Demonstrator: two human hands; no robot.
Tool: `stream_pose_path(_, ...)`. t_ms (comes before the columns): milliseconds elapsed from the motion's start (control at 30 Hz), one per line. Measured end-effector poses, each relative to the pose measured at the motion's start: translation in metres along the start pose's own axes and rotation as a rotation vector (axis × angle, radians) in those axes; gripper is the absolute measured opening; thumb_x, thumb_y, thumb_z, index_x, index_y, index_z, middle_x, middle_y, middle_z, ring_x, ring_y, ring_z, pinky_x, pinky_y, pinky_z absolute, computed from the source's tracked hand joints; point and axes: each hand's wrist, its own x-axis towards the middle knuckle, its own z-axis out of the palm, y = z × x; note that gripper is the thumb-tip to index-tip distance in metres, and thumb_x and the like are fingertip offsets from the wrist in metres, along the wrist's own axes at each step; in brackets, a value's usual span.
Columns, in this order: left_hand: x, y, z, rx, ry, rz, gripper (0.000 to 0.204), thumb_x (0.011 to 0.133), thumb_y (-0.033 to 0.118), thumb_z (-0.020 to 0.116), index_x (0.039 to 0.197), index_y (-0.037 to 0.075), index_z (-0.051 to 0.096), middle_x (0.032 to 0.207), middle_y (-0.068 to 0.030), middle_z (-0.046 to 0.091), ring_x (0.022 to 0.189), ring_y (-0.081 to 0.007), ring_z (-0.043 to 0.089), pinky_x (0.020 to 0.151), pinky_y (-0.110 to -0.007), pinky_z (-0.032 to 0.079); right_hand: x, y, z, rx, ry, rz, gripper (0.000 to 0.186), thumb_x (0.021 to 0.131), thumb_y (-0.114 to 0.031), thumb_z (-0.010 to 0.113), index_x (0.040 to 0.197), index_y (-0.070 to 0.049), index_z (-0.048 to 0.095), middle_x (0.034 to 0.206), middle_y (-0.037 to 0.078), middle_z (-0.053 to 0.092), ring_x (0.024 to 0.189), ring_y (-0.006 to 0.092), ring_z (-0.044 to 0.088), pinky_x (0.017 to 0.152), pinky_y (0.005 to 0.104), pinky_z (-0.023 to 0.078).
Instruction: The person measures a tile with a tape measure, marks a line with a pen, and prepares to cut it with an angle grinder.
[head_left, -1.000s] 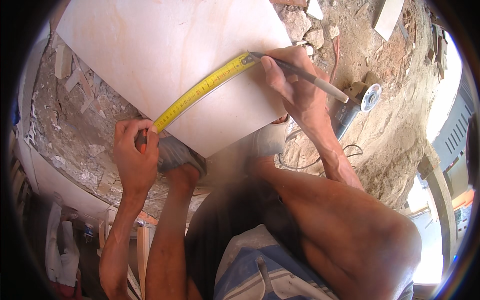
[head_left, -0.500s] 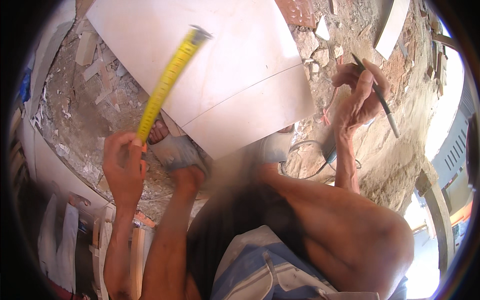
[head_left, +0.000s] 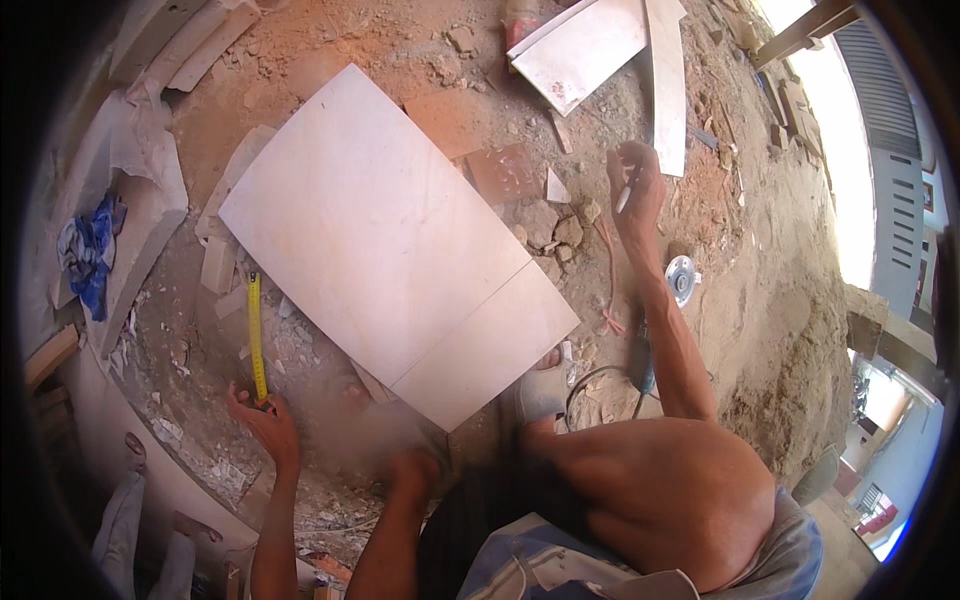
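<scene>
Our L hand (head_left: 268, 425) curled round tape measure (head_left: 255, 335), R hand (head_left: 637, 190) half-closed w/ pencil (head_left: 624, 199); we'd best avoid smudging lined panel (head_left: 375, 235).

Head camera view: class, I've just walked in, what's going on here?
A person's left hand holds a yellow-bladed tape measure, partly drawn out, left of a large, pale, rectangular board. Their right hand, off to the board's right, holds a slim, pale-ended stick. A thin dark line crosses the board near the person. Neither hand touches the board.
</scene>
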Motion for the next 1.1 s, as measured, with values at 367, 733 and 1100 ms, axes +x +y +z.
stream_pose_path(367, 0.011, -0.015, 0.015, 0.154, -0.087, 0.141, 0.076, 0.1, 0.005, 0.065, 0.163, -0.004, 0.024, 0.16, -0.0304, 0.034, 0.143, -0.0424, 0.046, 0.118, -0.048, 0.043, 0.084, 0.184, 0.012, -0.424, 0.074, 0.274, 0.093, 0.079, -0.059, 0.091, 0.137, 0.004, 0.055, 0.126, 0.025, 0.063, 0.12, 0.0431, 0.059, 0.104, 0.0522, 0.046)
stream_pose_path(733, 0.05, 0.118, -0.052, -0.217, 0.074, 0.305, 0.064, 0.101, 0.009, 0.065, 0.159, 0.001, 0.038, 0.146, -0.0163, 0.056, 0.12, -0.0264, 0.055, 0.106, -0.044, 0.042, 0.047, 0.052, -0.051, 0.109, 0.11, 0.39, 0.085, 0.083, -0.034, 0.094, 0.142, 0.006, 0.047, 0.131, 0.023, 0.06, 0.12, 0.0325, 0.063, 0.105, 0.045, 0.051)
stream_pose_path(1100, 0.161, 0.309, -0.068, -0.519, -0.471, 0.297, 0.066, 0.113, 0.054, 0.046, 0.15, -0.001, 0.051, 0.131, -0.0154, 0.07, 0.116, -0.0208, 0.068, 0.1, -0.033, 0.052, -0.107, -0.154, -0.087, 0.358, -0.233, 0.143, 0.091, 0.069, -0.026, 0.098, 0.14, -0.001, 0.046, 0.131, 0.015, 0.051, 0.123, 0.0294, 0.054, 0.108, 0.0462, 0.045)
